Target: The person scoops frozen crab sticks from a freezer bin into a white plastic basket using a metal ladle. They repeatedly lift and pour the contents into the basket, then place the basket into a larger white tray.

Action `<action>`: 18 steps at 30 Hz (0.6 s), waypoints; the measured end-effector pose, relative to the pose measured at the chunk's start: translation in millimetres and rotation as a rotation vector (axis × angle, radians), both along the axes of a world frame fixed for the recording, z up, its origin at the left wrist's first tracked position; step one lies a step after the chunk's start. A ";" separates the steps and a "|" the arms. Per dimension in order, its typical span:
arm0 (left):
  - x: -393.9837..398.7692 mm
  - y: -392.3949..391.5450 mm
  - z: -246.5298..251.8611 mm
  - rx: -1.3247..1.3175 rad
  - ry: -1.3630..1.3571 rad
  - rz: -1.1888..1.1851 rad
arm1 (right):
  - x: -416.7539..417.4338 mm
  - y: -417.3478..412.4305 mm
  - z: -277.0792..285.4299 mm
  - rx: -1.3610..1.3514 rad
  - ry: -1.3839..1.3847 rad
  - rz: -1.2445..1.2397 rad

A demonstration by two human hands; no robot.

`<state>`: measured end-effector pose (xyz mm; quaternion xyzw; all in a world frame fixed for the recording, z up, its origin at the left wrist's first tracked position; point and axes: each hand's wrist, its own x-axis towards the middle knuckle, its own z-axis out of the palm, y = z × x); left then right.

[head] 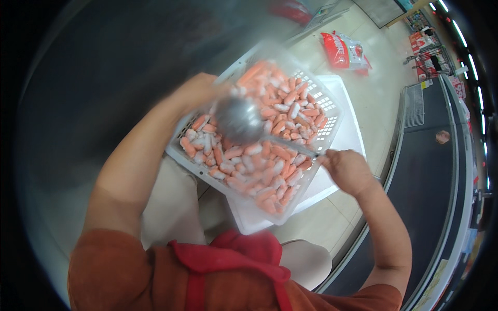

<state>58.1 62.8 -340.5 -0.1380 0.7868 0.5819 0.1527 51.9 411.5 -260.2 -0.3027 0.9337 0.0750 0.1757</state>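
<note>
My right hand point(348, 171) grips the handle of a metal ladle point(238, 120). The ladle's round bowl is over small frosted sausages point(280, 155), which are orange-pink with white ice on them. A white perforated plastic basket point(331, 112) holds the sausages and sits tilted above a white foam box or lid point(352, 128). My left hand point(206, 91) is at the basket's left side, close to the ladle's bowl. Its fingers are blurred and partly hidden, so I cannot tell whether they hold anything.
Red-and-white plastic packages point(344, 52) lie on the tiled floor point(383, 93) beyond the basket. A dark chest freezer point(416, 186) runs along the right. Another dark cabinet surface point(97, 77) is at the left. A shopping cart point(433, 60) stands farther off.
</note>
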 end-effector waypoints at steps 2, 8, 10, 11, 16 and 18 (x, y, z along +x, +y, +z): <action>-2.8 -5.1 -9.1 0.001 -0.021 0.008 | -9.4 11.4 13.9 0.034 0.064 -0.108; -2.3 -6.1 -9.9 -0.038 -0.025 0.025 | -11.4 40.5 35.5 0.062 0.162 -0.264; -4.2 -9.0 -15.6 0.009 -0.013 0.016 | -1.1 38.7 44.2 0.041 0.149 -0.295; -3.4 -11.7 -17.9 0.031 -0.010 0.015 | 5.2 34.7 47.7 -0.010 0.081 -0.267; -1.7 -9.1 -11.6 -0.005 -0.053 0.047 | 35.1 -3.9 20.8 -0.090 -0.147 0.015; -6.3 -6.6 -9.4 -0.047 -0.062 0.058 | 28.4 -13.1 -1.9 -0.038 -0.102 0.063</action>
